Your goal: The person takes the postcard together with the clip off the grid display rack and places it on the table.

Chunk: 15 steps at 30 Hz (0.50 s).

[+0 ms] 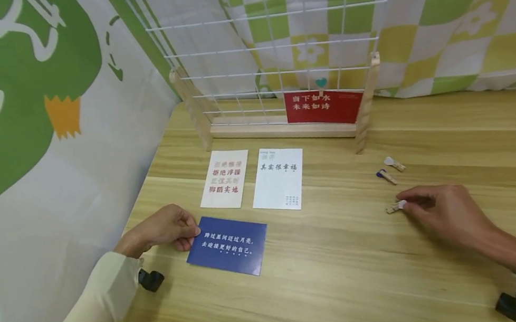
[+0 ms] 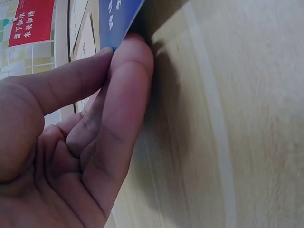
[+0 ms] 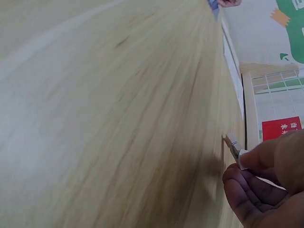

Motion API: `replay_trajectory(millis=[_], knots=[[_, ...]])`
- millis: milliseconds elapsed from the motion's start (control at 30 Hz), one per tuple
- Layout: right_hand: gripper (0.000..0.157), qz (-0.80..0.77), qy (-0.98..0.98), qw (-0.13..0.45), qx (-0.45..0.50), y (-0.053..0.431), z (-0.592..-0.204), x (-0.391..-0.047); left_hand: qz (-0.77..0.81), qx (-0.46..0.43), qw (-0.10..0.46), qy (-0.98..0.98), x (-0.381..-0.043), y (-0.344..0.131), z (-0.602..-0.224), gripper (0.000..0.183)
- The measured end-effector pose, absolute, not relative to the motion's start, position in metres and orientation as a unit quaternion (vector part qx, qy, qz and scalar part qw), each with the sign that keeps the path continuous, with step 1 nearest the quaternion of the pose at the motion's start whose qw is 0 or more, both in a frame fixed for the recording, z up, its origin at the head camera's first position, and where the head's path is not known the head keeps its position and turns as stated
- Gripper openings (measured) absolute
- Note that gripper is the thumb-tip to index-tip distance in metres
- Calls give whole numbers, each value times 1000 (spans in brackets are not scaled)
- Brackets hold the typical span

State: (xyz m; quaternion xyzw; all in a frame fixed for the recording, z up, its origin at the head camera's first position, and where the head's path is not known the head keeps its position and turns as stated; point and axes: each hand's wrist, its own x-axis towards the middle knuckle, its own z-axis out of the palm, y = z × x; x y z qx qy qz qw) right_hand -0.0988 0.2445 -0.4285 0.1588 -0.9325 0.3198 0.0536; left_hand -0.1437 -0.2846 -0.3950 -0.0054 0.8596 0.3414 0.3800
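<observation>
My left hand point(image 1: 170, 228) pinches the left edge of a blue card point(image 1: 227, 246) with white lettering, between thumb and index finger. In the left wrist view that card point(image 2: 116, 21) is lifted off the wood at the pinched corner. At the right, my right hand point(image 1: 450, 211) pinches a small wooden clothespin point(image 1: 394, 207) with a white decoration at its end. The right wrist view shows this clothespin point(image 3: 232, 146) between thumb and finger, close to the tabletop. Just beyond lie two more clothespins, one with a blue end point(image 1: 386, 176), one with a pale end point(image 1: 395, 164).
A white wire grid rack point(image 1: 284, 135) on a wooden base stands at the back. A red card point(image 1: 323, 108) hangs on it from a clothespin with a teal heart point(image 1: 321, 83). Two pale cards, one with red text point(image 1: 224, 179), one with dark text point(image 1: 280, 185), lie before it.
</observation>
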Motion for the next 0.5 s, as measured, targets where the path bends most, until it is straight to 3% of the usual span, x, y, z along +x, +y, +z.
replay_trajectory(millis=[500], knots=[[13,241,-951,77,180,248,-432,-97,294,-21,373,879,-149,-282,-389,14]])
